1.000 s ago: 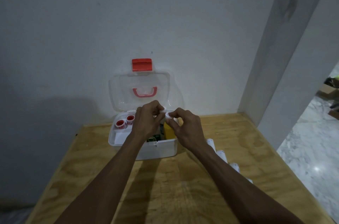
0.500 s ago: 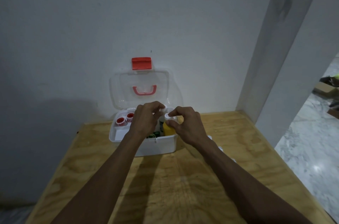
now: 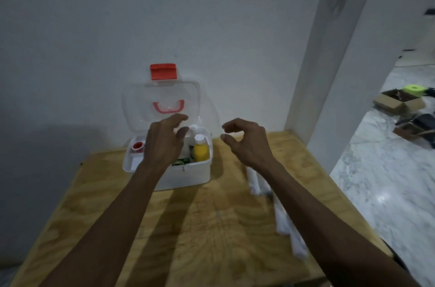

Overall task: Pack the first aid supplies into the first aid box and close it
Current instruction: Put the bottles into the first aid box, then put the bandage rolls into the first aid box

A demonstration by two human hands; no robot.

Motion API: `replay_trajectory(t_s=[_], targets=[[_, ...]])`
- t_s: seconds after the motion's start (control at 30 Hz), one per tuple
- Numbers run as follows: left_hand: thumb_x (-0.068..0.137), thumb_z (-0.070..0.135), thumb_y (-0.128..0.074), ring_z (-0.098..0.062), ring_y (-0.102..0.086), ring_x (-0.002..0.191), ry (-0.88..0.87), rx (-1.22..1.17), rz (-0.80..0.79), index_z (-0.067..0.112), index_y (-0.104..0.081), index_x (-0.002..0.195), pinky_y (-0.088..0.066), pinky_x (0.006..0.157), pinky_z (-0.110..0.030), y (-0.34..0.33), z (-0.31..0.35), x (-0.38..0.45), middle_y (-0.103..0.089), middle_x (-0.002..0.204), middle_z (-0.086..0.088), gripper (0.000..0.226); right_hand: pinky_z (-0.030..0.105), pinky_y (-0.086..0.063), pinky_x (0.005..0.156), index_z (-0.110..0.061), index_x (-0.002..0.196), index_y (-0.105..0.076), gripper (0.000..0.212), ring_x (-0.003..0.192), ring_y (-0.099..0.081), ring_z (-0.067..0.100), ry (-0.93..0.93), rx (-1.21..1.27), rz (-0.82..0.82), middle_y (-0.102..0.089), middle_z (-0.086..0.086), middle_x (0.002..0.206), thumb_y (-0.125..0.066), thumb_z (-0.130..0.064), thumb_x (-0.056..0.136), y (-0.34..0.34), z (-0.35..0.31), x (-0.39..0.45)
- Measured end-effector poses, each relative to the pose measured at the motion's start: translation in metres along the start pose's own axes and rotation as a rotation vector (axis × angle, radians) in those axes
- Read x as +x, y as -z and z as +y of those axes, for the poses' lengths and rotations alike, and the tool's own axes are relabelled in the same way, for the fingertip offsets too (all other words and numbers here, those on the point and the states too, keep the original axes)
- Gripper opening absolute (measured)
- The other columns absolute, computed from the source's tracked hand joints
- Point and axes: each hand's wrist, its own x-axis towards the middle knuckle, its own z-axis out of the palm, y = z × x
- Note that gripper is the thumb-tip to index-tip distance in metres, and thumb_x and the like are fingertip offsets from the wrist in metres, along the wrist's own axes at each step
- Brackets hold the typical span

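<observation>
Two bare hands up over a plywood table [image 3: 211,228], both empty; left hand [image 3: 162,143] above the open first aid box [image 3: 186,175], fingers loosely curled and spread, thumb apart from the rest, touching nothing; right hand [image 3: 247,141] clear of the box to its right, fingers bent, thumb and index apart, gripping nothing; box is white, sits at the table's far edge against the wall, clear lid [image 3: 162,103] standing upright with pink handle [image 3: 168,108] and red latch [image 3: 163,72] on top; inside: yellow bottle [image 3: 201,151] with white cap upright at the right end, red-capped small container [image 3: 138,146] in the left tray section, something green low in the middle, partly hidden by the left hand; blurred white wrapped rolls [image 3: 254,181] lie on the table under the right forearm, outside the box
</observation>
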Motion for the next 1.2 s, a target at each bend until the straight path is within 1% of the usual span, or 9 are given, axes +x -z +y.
replay_trajectory(t_s=[0.13, 0.3, 0.4, 0.5, 0.63, 0.77, 0.9, 1.03, 1.2], targets=[[0.088, 0.021, -0.069, -0.017, -0.070, 0.090, -0.125, -0.124, 0.164, 0.013, -0.070, 0.113, -0.055, 0.085, -0.033, 0.010, 0.035, -0.016, -0.075, 0.104, -0.005, 0.027, 0.019, -0.051, 0.074, -0.020, 0.094, -0.075, 0.012, 0.075, -0.067, 0.000, -0.114, -0.012, 0.065, -0.074, -0.009, 0.083, -0.075, -0.022, 0.082, 0.045, 0.017, -0.010], [0.086, 0.019, -0.070, -0.010, -0.068, 0.077, -0.179, -0.293, 0.115, 0.013, -0.072, 0.106, -0.056, 0.071, -0.030, -0.004, 0.072, -0.044, -0.074, 0.087, 0.001, 0.021, 0.007, -0.047, 0.062, -0.017, 0.092, -0.076, 0.011, 0.071, -0.065, -0.004, -0.242, -0.041, 0.082, -0.073, -0.008, 0.080, -0.075, -0.018, 0.081, 0.080, 0.031, -0.034], [0.085, 0.022, -0.071, -0.009, -0.067, 0.074, -0.147, -0.291, 0.012, 0.015, -0.073, 0.104, -0.056, 0.072, -0.030, -0.021, 0.085, -0.062, -0.072, 0.081, 0.005, 0.020, 0.003, -0.045, 0.060, -0.014, 0.092, -0.076, 0.012, 0.065, -0.063, -0.004, -0.311, -0.100, 0.052, -0.071, -0.005, 0.075, -0.074, -0.016, 0.080, 0.091, 0.036, -0.053], [0.086, 0.028, -0.071, -0.008, -0.066, 0.073, -0.077, -0.224, -0.135, 0.018, -0.072, 0.104, -0.053, 0.072, -0.025, -0.041, 0.091, -0.078, -0.073, 0.081, 0.003, 0.021, 0.017, -0.053, 0.070, -0.015, 0.092, -0.074, 0.013, 0.063, -0.065, 0.003, -0.389, -0.176, -0.040, -0.070, -0.005, 0.072, -0.076, -0.021, 0.080, 0.099, 0.043, -0.074], [0.085, 0.030, -0.069, -0.012, -0.066, 0.080, -0.073, -0.142, -0.283, 0.020, -0.072, 0.108, -0.055, 0.073, -0.030, -0.066, 0.101, -0.098, -0.074, 0.092, 0.001, 0.026, 0.027, -0.052, 0.079, -0.019, 0.096, -0.072, 0.025, 0.086, -0.064, 0.013, -0.459, -0.320, -0.199, -0.069, -0.001, 0.095, -0.078, -0.034, 0.077, 0.097, 0.055, -0.095], [0.087, 0.042, -0.063, -0.020, -0.065, 0.095, -0.071, 0.000, -0.383, 0.021, -0.071, 0.111, -0.052, 0.074, -0.032, -0.094, 0.109, -0.097, -0.072, 0.104, -0.001, 0.033, 0.030, -0.052, 0.078, -0.016, 0.106, -0.070, 0.041, 0.092, -0.061, 0.015, -0.488, -0.405, -0.331, -0.064, 0.000, 0.109, -0.075, -0.045, 0.077, 0.085, 0.064, -0.102], [0.088, 0.043, -0.060, -0.026, -0.061, 0.101, -0.047, 0.158, -0.516, 0.016, -0.069, 0.113, -0.054, 0.076, -0.040, -0.113, 0.117, -0.086, -0.067, 0.112, -0.007, 0.038, 0.037, -0.055, 0.080, -0.017, 0.107, -0.065, 0.052, 0.093, -0.060, 0.017, -0.535, -0.418, -0.388, -0.062, 0.001, 0.106, -0.073, -0.053, 0.071, 0.074, 0.072, -0.099], [0.084, 0.053, -0.055, -0.026, -0.058, 0.095, -0.036, 0.254, -0.676, 0.019, -0.069, 0.099, -0.053, 0.077, -0.042, -0.124, 0.114, -0.076, -0.066, 0.107, -0.006, 0.040, 0.044, -0.054, 0.083, -0.015, 0.107, -0.061, 0.058, 0.096, -0.060, 0.021, -0.564, -0.408, -0.428, -0.060, 0.002, 0.104, -0.070, -0.055, 0.067, 0.068, 0.071, -0.095], [0.082, 0.051, -0.061, -0.028, -0.056, 0.106, -0.012, 0.220, -0.796, 0.022, -0.068, 0.107, -0.053, 0.085, -0.046, -0.131, 0.108, -0.068, -0.062, 0.119, -0.006, 0.039, 0.042, -0.059, 0.074, -0.013, 0.094, -0.066, 0.053, 0.078, -0.065, 0.020, -0.599, -0.301, -0.437, -0.067, 0.003, 0.085, -0.067, -0.051, 0.057, 0.064, 0.072, -0.092]])
